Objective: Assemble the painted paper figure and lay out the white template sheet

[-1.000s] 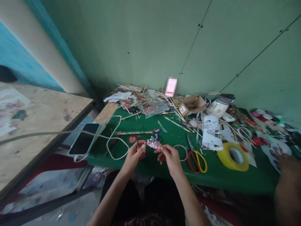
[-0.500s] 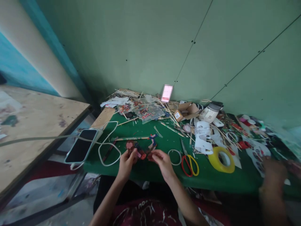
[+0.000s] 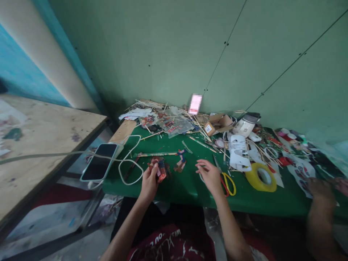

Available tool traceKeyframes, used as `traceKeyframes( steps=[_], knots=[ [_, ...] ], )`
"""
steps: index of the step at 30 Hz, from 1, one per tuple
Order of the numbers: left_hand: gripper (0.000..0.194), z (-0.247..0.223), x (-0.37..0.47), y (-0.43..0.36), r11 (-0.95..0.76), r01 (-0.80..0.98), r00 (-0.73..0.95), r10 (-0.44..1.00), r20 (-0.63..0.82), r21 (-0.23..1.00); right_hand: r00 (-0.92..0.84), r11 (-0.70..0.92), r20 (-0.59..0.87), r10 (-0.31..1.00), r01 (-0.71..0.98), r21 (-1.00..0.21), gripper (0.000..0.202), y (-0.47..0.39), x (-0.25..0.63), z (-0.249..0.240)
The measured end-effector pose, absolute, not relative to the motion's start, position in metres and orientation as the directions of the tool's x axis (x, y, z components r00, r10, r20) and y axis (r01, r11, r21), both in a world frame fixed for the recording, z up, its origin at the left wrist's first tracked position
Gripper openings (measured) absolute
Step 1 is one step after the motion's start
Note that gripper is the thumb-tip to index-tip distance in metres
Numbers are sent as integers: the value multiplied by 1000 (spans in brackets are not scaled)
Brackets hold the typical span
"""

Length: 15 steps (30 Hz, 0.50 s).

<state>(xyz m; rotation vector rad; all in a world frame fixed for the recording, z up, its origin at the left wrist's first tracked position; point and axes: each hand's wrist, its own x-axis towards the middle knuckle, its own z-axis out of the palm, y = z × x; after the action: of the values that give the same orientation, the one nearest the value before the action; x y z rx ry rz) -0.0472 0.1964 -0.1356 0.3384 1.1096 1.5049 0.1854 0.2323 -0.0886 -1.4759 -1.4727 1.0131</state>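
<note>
My left hand (image 3: 149, 182) is closed on a crumpled red and brown patterned piece (image 3: 162, 172), with a pink patch by the thumb; its exact kind is unclear. To its right on the green table lies a small cut-out of blue, pink and brown bits (image 3: 180, 162). My right hand (image 3: 211, 176) hovers over the table with fingers apart, and I see nothing held in it. Partly behind that hand are scissors (image 3: 231, 185) with red and yellow handles. A thin pale ring (image 3: 201, 177) is mostly hidden beneath it.
A phone (image 3: 100, 163) with a white cable (image 3: 130, 160) lies at the left edge. A roll of yellow tape (image 3: 252, 177) sits to the right, beside cut white paper (image 3: 239, 154). Sticks, plastic bags and a small cardboard box (image 3: 217, 124) crowd the back. Another person's hands work far right.
My right hand has let go of the pieces and moved right, towards the scissors. My left hand keeps the red piece. The small cut-out stays on the table.
</note>
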Motion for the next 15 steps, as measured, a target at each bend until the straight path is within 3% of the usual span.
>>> traceKeyframes(
  steps=[4, 8, 10, 15],
  knots=[
    [48, -141, -43, 194, 54, -563, -291, 921, -259, 824, -204, 61, -22, 979, 390, -919, 20, 231, 158, -97],
    [44, -146, -41, 194, 2, -523, -330, 921, -205, 852, -375, -113, -225, 899, 297, -948, 29, 227, 165, -92],
    [45, -148, -41, 194, -11, -515, -346, 918, -196, 857, -500, -141, -287, 817, 308, -941, 23, 228, 174, -86],
    [50, -149, -41, 194, -28, -537, -376, 903, -210, 843, -419, 11, -144, 896, 346, -938, 22, 238, 179, -79]
  ],
)
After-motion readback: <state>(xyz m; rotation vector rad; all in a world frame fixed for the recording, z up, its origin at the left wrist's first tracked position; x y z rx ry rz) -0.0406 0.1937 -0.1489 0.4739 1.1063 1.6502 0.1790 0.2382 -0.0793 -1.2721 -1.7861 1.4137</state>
